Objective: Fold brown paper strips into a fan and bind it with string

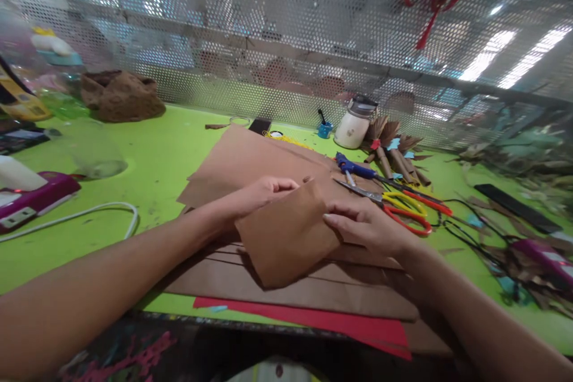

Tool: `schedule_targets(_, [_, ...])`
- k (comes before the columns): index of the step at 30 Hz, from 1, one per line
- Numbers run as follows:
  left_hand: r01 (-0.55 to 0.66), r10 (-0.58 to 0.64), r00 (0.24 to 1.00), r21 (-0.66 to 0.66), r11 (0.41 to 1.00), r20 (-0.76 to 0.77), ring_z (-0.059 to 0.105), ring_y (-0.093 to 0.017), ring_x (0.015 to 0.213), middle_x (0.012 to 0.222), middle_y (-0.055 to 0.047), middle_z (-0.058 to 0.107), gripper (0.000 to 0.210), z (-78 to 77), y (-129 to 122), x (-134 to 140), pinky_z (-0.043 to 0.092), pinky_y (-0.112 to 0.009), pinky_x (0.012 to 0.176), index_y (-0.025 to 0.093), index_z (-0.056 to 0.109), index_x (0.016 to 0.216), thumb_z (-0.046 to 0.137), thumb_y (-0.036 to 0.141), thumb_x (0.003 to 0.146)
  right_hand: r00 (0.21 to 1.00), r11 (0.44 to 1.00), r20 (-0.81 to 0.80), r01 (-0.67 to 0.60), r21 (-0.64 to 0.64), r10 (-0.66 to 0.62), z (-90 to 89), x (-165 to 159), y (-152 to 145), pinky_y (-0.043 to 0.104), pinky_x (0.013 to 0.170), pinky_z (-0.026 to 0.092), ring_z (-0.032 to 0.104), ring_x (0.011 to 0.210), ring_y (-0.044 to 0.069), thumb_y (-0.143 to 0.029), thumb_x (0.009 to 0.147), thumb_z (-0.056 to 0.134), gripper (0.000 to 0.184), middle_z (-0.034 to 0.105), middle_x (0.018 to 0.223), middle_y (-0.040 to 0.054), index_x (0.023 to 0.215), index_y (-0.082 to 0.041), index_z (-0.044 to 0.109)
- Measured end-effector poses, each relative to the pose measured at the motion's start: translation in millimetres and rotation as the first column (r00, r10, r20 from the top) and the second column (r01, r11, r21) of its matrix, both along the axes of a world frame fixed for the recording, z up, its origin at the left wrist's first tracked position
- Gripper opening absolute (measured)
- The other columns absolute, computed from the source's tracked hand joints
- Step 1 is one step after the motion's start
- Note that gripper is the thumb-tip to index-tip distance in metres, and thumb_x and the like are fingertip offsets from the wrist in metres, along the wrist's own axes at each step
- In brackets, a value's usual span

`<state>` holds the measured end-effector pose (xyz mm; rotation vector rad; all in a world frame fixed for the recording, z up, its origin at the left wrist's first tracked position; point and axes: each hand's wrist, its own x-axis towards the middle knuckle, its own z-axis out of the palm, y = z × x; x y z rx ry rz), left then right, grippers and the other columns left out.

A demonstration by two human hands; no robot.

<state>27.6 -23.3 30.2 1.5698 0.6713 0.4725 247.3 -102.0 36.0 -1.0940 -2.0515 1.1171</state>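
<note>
Between my two hands a piece of brown paper (289,239) is held up, its top edge curled over into a small roll. My left hand (266,196) grips its upper left edge, with some fingers hidden behind the sheet. My right hand (362,224) pinches the right edge between thumb and fingers. Underneath lies a stack of larger brown paper sheets (250,158), and red paper (340,322) shows below them at the table edge. Scissors with yellow and orange handles (407,209) and a blue glue gun (356,167) rest just beyond my right hand.
On the green table (156,149) stand a white jar (353,125), a small blue pot (324,129) and bundled paper rolls (394,161). A purple power strip (40,200) with a white cable sits left. Cords, a black phone-like object (514,208) and paper scraps lie right. Perforated metal closes the back.
</note>
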Motion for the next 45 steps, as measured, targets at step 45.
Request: schedule_targets(45, [0.305,0.195,0.907,0.900,0.311,-0.375,0.048,-0.017,0.079,0.085,-0.006,0.054,0.023,-33.0,6,6,0.037,-0.029,0.068,0.015,0.060,0.091,0.044,0.031,0.092,0.818,0.898,0.545,-0.085,0.431,-0.184,-20.4,-4,17,0.028,0.072,0.041,0.052,0.080,0.016,-0.012,0.090,0.048,0.013,0.057,0.089,0.0081,0.089,-0.013,0.060])
